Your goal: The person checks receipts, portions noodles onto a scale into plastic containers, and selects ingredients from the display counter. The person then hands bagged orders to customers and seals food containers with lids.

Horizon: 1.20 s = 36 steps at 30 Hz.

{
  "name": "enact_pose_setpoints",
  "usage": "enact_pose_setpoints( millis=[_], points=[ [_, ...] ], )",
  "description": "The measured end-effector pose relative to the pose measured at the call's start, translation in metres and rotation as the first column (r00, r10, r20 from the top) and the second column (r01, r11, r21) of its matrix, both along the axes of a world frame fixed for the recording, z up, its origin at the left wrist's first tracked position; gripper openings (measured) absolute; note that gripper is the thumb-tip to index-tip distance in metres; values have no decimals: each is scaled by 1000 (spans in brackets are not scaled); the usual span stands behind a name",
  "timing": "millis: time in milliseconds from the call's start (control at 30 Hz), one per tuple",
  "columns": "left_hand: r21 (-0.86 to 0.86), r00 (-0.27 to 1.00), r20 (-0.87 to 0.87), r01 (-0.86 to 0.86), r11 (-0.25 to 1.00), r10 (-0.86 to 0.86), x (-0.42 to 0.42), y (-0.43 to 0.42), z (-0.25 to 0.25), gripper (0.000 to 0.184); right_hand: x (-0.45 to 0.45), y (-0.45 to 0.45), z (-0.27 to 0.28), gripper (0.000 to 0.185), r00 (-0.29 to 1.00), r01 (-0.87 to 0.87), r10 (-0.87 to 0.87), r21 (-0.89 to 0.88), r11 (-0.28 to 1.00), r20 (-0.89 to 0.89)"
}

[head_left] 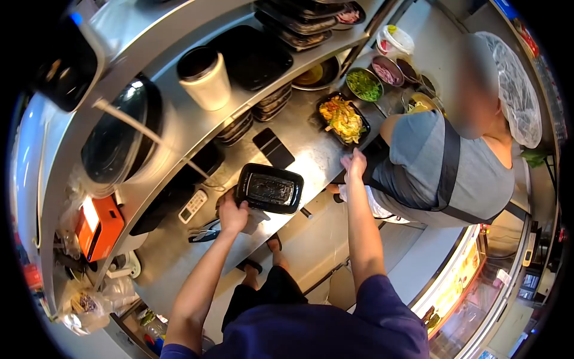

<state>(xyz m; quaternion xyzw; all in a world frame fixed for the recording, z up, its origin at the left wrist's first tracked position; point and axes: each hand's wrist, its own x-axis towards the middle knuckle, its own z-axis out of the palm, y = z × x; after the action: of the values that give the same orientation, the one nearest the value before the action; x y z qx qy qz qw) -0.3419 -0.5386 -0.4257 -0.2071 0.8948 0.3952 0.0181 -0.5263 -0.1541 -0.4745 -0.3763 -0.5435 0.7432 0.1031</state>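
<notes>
My left hand grips the left edge of a black plastic food tray, thumb on the rim. The tray has nothing but a shiny, wet-looking bottom inside and is held over the front edge of the steel counter. My right hand is apart from it, fingers drawn together in a pinch; what they hold, if anything, is too small to tell. Just beyond that hand stands another black tray filled with mixed food in yellow and orange. A dark phone lies behind the tray I hold.
A co-worker in a grey shirt and hair cover stands close on the right. Bowls of chopped greens and sliced onion sit beyond. A white remote lies at left. The shelf overhead carries a cup and stacked trays.
</notes>
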Motion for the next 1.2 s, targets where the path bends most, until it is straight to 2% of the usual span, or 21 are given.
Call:
enact_pose_setpoints(
  millis=[33, 67, 100, 133, 200, 233, 267, 333, 367, 400, 467, 533, 567, 667, 733, 767, 833, 1000, 1133, 1200],
  points=[
    [82, 992, 119, -45, 996, 35, -5, -1, 2, 51, -12, 6, -2, 35, 1000, 10, -10, -3, 1000, -1],
    [155, 969, 239, -99, 983, 60, -12, -4, 6, 50, -22, 8, -1, 39, 1000, -11, 13, -79, 997, 27],
    [145, 982, 161, -125, 982, 101, -12, -6, -10, 40, -26, 10, -3, 44, 998, -27, 37, -159, 987, 57],
    [138, 982, 164, -116, 984, 92, -12, -8, -25, 40, -27, 12, -5, 44, 998, -17, 27, -166, 986, 61],
    [391, 932, 283, -328, 860, 226, -16, -7, -20, 31, -29, 11, -4, 41, 999, -50, 53, -263, 963, 8],
    [428, 916, 315, -372, 824, 250, -19, -5, -18, 24, -29, 10, -3, 34, 1000, -12, 8, -301, 954, -16],
    [422, 916, 312, -370, 828, 251, -19, -6, -21, 24, -28, 11, -6, 34, 1000, -11, 6, -309, 951, -17],
    [509, 897, 368, -416, 753, 247, -22, -9, -27, 19, -31, 11, -10, 23, 997, -37, 14, -297, 954, -81],
    [604, 891, 402, -431, 670, 211, -22, -12, -22, 16, -31, 9, -8, 9, 992, -52, 13, -316, 947, -125],
    [602, 893, 399, -427, 675, 210, -22, -14, -17, 16, -30, 6, -6, 9, 992, -49, 9, -321, 946, -128],
    [700, 909, 398, -388, 599, 124, -13, -17, -7, 17, -24, 7, -6, 10, 970, -73, -15, -351, 934, -242],
    [709, 909, 400, -386, 591, 114, -5, -21, -1, 19, -15, 10, -19, 12, 958, -50, -54, -352, 935, -282],
    [720, 911, 398, -382, 579, 106, -3, -22, 6, 20, -9, 8, -17, 8, 956, -29, -83, -371, 928, -281],
    [734, 910, 400, -388, 557, 106, 4, -24, 27, 22, 17, 1, -12, 10, 962, 15, -123, -403, 915, -242],
    [757, 913, 394, -387, 527, 103, 9, -26, 37, 21, 46, 3, -33, 13, 936, -100, -41, -374, 922, -350],
    [755, 914, 393, -386, 531, 105, 11, -27, 41, 22, 61, 1, -32, 13, 936, -95, -44, -373, 923, -348],
    [756, 917, 385, -379, 533, 107, 14, -26, 55, 21, 93, -7, -24, 18, 970, -44, -59, -410, 911, -237],
    [782, 916, 395, -377, 496, 72, -3, -2, 123, 20, 178, -21, 1, 15, 971, -83, -36, -477, 875, -237],
    [803, 937, 345, -323, 500, 52, -48, 29, 146, 20, 219, -31, 38, 12, 992, -46, -16, -475, 879, -124],
    [787, 941, 337, -306, 535, 42, -86, 51, 142, 24, 237, -32, 47, 12, 998, -16, -18, -467, 884, -68]
  ],
)
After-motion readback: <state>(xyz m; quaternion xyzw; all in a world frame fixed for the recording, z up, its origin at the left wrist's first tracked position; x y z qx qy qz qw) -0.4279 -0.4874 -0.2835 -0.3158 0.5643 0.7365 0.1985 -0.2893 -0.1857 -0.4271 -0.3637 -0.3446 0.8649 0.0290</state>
